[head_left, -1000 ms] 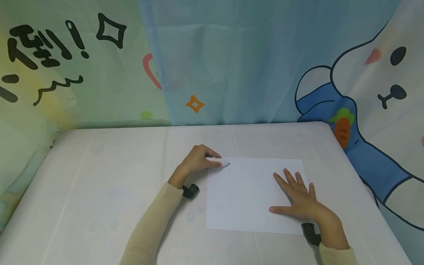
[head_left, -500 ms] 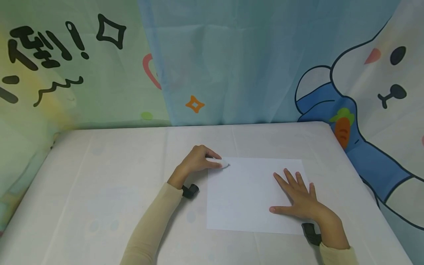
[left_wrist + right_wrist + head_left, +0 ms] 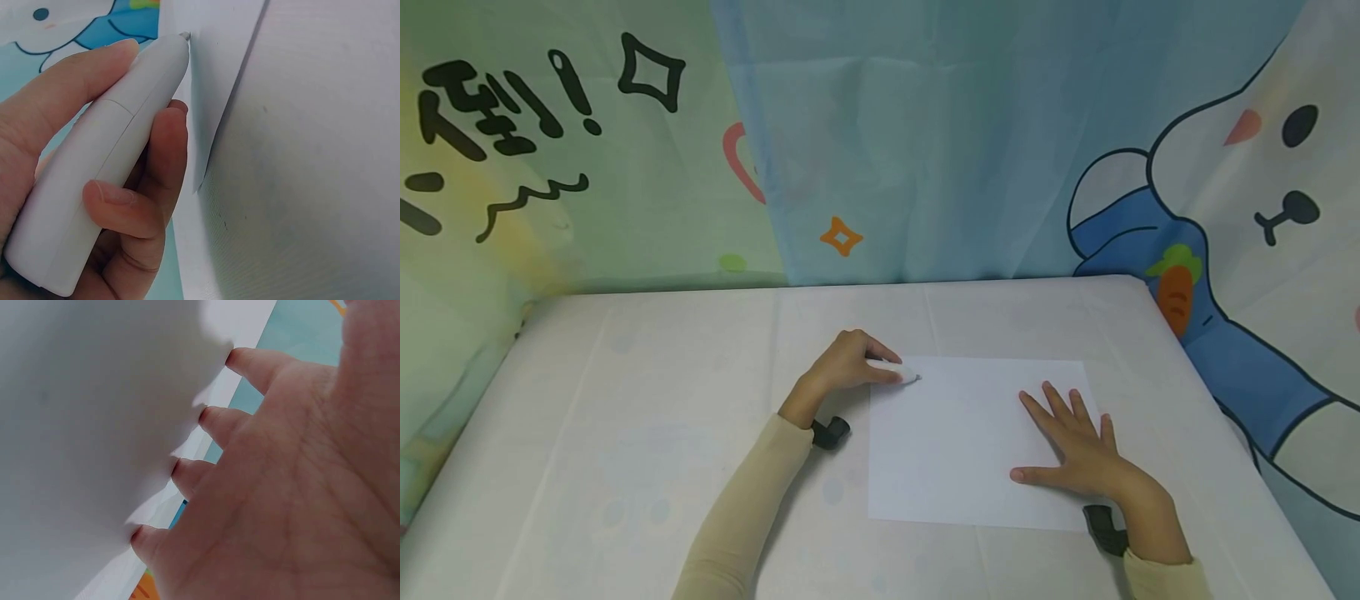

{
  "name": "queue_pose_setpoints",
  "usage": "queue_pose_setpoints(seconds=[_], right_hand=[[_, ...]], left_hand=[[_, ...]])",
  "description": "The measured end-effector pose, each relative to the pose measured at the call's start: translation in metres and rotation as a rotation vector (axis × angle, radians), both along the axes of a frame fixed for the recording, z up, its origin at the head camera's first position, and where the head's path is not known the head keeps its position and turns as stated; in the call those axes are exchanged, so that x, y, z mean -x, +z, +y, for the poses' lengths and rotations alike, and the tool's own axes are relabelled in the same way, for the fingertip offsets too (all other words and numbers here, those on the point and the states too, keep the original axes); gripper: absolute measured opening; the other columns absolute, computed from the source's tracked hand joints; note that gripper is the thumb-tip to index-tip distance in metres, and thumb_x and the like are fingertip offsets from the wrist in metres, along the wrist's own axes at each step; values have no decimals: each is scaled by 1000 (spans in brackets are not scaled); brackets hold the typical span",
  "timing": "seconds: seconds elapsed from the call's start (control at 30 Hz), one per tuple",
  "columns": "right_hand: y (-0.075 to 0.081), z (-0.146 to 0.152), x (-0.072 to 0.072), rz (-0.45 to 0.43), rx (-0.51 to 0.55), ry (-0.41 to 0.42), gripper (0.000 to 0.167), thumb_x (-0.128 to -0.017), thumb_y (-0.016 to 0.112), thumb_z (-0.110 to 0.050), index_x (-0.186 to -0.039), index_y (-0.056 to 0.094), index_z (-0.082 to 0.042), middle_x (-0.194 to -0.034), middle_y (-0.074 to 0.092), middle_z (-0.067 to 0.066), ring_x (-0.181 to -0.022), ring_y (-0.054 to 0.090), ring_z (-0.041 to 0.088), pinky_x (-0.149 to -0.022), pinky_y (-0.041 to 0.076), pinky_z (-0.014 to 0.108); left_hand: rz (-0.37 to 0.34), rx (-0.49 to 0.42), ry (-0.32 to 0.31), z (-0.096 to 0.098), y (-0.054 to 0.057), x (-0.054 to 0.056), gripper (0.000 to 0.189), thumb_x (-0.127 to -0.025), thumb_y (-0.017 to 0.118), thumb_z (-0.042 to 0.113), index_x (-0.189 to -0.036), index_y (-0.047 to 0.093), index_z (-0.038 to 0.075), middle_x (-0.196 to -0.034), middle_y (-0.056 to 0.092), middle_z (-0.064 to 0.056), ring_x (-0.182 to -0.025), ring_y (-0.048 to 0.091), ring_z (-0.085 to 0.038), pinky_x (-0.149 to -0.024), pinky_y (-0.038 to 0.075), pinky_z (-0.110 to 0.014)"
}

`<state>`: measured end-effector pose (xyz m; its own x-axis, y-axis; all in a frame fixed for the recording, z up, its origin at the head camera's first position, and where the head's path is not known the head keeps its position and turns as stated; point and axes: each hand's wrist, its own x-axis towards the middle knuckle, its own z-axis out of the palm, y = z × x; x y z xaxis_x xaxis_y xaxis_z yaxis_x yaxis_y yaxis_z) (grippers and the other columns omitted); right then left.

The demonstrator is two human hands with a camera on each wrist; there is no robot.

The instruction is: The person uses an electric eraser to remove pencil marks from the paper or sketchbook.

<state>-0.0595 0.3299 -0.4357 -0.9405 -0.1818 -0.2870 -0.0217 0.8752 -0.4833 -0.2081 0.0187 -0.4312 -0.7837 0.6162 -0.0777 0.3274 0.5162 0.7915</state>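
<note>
My left hand (image 3: 847, 360) grips a thick white pen-shaped tool (image 3: 106, 150) with a small grey tip; its exact kind does not show. In the left wrist view, thumb and fingers curl round its smooth body. The tip lies right at the white paper sheet (image 3: 955, 442), near its far left corner. On the sheet's right part my right hand (image 3: 1078, 454) rests palm down with spread fingers. Seen from the right wrist, its fingertips (image 3: 212, 415) press the paper while the palm arches above it. No mark shows on the sheet.
A white cloth covers the table (image 3: 647, 467) around the sheet. Behind it hangs a printed backdrop (image 3: 925, 150) with a cartoon animal on the right. Dark wrist cameras (image 3: 831, 433) sit under both wrists.
The tool's tip has shifted very slightly toward the near side of the sheet. The right hand and the paper stay where they were.
</note>
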Motion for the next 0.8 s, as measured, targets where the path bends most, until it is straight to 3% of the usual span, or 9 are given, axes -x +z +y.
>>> queue_pose_setpoints(seconds=[0.23, 0.5, 0.8], right_hand=[[-2, 1, 0, -1, 3, 3, 109, -73, 79, -50, -155, 20, -9, -159, 0, 29, -141, -13, 55, -98, -14, 78], [-1, 0, 0, -11, 8, -1, 108, -73, 79, -49, -154, 20, -8, -158, 0, 30, -141, -13, 55, -98, -14, 78], [0, 0, 0, -5, 8, -1, 108, -73, 80, -49, -154, 21, -8, -158, 1, 30, -141, -12, 56, -98, -13, 78]], left_hand=[[-11, 4, -11, 0, 0, 0, 25, -82, 79, 16, -105, 77, 5, -110, 73, -8, -111, 63, -21, -90, 48, -26], [-14, 13, -12, 0, 1, 0, 25, -81, 80, 16, -104, 77, 6, -109, 73, -7, -113, 62, -21, -105, 40, -38], [4, 16, -39, -1, 0, 1, 25, -82, 79, 16, -104, 77, 5, -109, 73, -8, -113, 63, -22, -105, 41, -39]])
